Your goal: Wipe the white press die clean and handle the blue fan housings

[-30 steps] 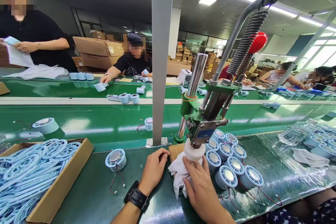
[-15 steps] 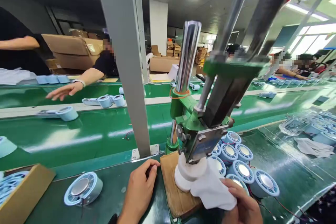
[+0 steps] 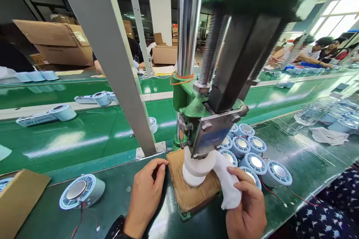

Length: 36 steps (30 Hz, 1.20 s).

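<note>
My right hand (image 3: 246, 201) pinches a crumpled white cloth (image 3: 231, 185) between thumb and fingers. The cloth's upper end lies against the white round block (image 3: 199, 168) under the green press (image 3: 193, 114). This block stands on a brown cardboard-like pad (image 3: 193, 196), close beneath the press's metal plate (image 3: 215, 134). My left hand (image 3: 148, 188) rests on the bench with curled fingers, its fingertips at the pad's left edge, and nothing shows in it. Light-blue round fan housings (image 3: 256, 162) with silver centres and thin wires cluster right of the press.
One fan housing (image 3: 81, 190) lies left of my left hand, beside a cardboard box (image 3: 28, 198). A grey post (image 3: 112, 63) rises behind the bench. Along the green conveyor (image 3: 92, 134) lie light-blue handheld fan parts (image 3: 46, 115). Co-workers (image 3: 316, 50) sit at the far right.
My view has shifted and the press looms larger, its upper green block higher in view. My right hand still grips the cloth, now bunched narrower. A co-worker's outstretched hand has left the conveyor's far side.
</note>
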Each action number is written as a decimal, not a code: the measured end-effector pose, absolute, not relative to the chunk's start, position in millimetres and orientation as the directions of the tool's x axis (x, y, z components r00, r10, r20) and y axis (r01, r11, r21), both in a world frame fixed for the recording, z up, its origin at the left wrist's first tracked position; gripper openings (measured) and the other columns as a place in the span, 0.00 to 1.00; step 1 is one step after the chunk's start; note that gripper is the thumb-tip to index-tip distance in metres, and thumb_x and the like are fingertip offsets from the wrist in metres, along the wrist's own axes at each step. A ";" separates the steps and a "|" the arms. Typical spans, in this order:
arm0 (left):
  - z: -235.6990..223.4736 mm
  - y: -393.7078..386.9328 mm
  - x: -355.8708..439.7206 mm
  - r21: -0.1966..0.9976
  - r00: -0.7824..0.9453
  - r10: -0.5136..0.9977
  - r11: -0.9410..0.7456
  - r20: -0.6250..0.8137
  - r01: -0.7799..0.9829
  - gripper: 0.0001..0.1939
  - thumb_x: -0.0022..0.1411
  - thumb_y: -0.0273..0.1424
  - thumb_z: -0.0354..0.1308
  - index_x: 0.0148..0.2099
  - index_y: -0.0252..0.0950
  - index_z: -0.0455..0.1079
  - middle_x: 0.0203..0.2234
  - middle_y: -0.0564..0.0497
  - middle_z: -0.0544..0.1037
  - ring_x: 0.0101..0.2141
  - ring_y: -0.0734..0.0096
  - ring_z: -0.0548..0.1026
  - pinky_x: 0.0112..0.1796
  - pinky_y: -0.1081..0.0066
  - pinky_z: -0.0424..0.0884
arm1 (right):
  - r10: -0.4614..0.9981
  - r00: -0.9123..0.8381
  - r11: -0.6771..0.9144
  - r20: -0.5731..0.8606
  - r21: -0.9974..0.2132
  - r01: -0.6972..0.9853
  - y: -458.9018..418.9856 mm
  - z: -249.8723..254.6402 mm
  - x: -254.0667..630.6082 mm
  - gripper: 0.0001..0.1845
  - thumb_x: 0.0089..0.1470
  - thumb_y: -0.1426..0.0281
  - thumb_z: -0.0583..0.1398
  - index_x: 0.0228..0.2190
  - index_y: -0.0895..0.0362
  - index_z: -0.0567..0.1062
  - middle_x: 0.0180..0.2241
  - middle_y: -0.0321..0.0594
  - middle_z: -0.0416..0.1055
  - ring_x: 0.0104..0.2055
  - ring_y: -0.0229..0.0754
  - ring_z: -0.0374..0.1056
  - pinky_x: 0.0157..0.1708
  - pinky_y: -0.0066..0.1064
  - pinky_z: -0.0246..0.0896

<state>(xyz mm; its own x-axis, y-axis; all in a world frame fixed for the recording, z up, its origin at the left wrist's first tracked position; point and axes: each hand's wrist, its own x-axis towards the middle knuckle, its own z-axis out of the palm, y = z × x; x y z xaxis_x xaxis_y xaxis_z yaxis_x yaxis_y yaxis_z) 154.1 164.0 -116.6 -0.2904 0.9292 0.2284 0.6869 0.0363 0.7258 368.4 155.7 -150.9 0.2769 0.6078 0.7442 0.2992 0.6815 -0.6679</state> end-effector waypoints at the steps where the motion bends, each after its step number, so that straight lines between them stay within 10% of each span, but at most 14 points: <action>1: -115.5 162.3 155.5 0.720 -0.274 0.929 0.013 0.248 0.694 0.15 0.62 0.39 0.48 0.37 0.40 0.74 0.27 0.54 0.78 0.30 0.67 0.74 0.36 0.71 0.69 | 0.637 0.246 0.670 0.731 -0.682 0.291 155.4 -151.6 369.8 0.06 0.60 0.78 0.52 0.39 0.57 0.65 0.48 0.50 0.68 0.52 0.47 0.67 0.45 0.40 0.67; 14: -100.3 137.6 217.1 0.340 0.172 0.893 -0.329 0.416 0.881 0.16 0.65 0.32 0.51 0.54 0.41 0.70 0.55 0.42 0.66 0.58 0.49 0.60 0.54 0.47 0.63 | 0.633 -0.023 0.725 0.774 -0.581 0.370 152.0 -131.9 371.7 0.11 0.58 0.79 0.51 0.41 0.56 0.64 0.52 0.46 0.65 0.56 0.41 0.62 0.55 0.36 0.61; 20: -105.1 147.0 196.1 0.686 -0.134 0.855 -0.299 0.502 0.664 0.13 0.69 0.33 0.45 0.37 0.39 0.70 0.41 0.49 0.72 0.43 0.66 0.71 0.45 0.66 0.68 | 0.672 -0.039 0.708 0.740 -0.625 0.328 150.9 -132.7 371.2 0.12 0.54 0.82 0.50 0.39 0.56 0.63 0.52 0.45 0.64 0.57 0.38 0.61 0.55 0.30 0.58; 26: -113.3 156.9 180.2 0.789 -0.198 0.899 -0.216 0.391 0.575 0.10 0.69 0.35 0.47 0.45 0.41 0.68 0.42 0.52 0.74 0.45 0.68 0.71 0.47 0.70 0.66 | 0.683 -0.008 0.705 0.730 -0.657 0.267 154.6 -140.2 373.2 0.10 0.53 0.81 0.53 0.36 0.56 0.61 0.53 0.47 0.64 0.56 0.39 0.63 0.51 0.28 0.60; 36: -106.5 141.9 208.6 0.410 0.124 0.916 -0.287 0.381 0.866 0.22 0.67 0.31 0.49 0.62 0.45 0.62 0.58 0.47 0.65 0.59 0.56 0.59 0.57 0.54 0.59 | 0.670 0.009 0.719 0.742 -0.653 0.238 153.1 -143.7 374.7 0.10 0.53 0.81 0.53 0.36 0.57 0.62 0.53 0.49 0.65 0.55 0.44 0.64 0.51 0.34 0.61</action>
